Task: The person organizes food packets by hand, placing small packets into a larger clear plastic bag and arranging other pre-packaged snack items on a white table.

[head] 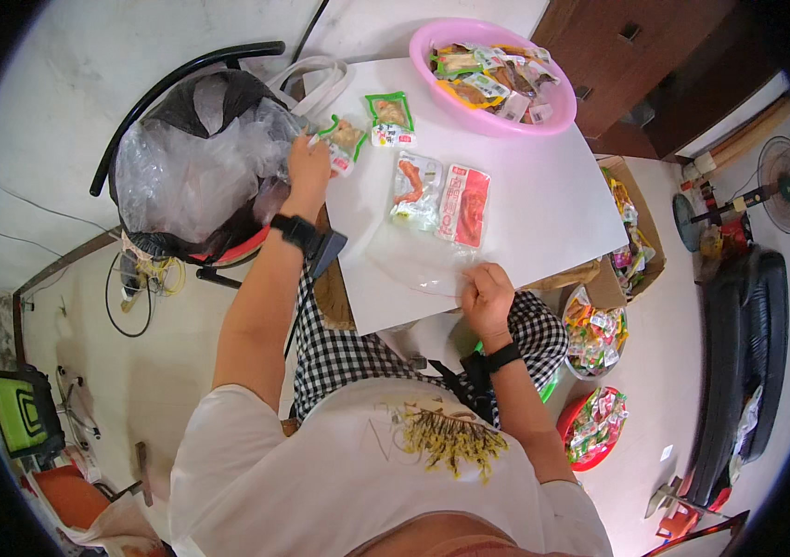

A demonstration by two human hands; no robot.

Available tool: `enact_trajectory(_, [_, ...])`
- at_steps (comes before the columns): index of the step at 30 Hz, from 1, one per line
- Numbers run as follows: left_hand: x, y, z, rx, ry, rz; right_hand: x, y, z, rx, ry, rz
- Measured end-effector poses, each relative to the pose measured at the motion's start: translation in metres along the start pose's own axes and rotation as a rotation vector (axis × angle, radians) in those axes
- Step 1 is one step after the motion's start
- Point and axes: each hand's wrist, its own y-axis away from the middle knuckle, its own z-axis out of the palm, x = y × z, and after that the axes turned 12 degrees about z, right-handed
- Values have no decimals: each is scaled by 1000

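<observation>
My left hand (310, 167) is at the table's left edge, its fingers on a green-edged snack packet (344, 141). Another green-edged packet (390, 118) lies just right of that one. My right hand (488, 298) pinches the near edge of a clear plastic bag (415, 268) lying flat on the white tabletop (548, 195). At the bag's far end lie a silver and clear food packet (416, 189) and a red and white packet (464, 205), side by side; whether they are inside the bag I cannot tell.
A pink basin (425, 104) of packets stands at the table's far right. At left, a chair holds a black bag (179, 104) full of clear plastic bags (193, 174). Right of the table are a cardboard box (649, 230), a bowl of packets (593, 334) and a red basin (572, 411).
</observation>
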Motion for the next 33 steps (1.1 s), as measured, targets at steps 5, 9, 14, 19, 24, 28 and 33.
enact_trajectory(5, [7, 59, -35, 1, 418, -51, -3, 0, -2, 41, -2, -44])
enact_trajectory(9, [39, 105, -59, -40, 584, -240, -1, -4, 2, 41, 26, -63])
enact_trajectory(14, [16, 130, -91, -252, 738, -348, 0, 1, 2, 54, -2, -42])
enact_trajectory(19, [16, 153, -95, -214, 823, -378, 0, 0, 1, 46, 37, -42])
enact_trajectory(24, [17, 164, -97, -168, 832, -510, -1, 1, 1, 52, 30, -45])
enact_trajectory(28, [25, 176, -96, -190, 812, -568, 2, 1, 1, 53, 17, -45])
enact_trajectory(33, [15, 183, -90, -319, 619, -422, -1, 0, 2, 51, 4, -41])
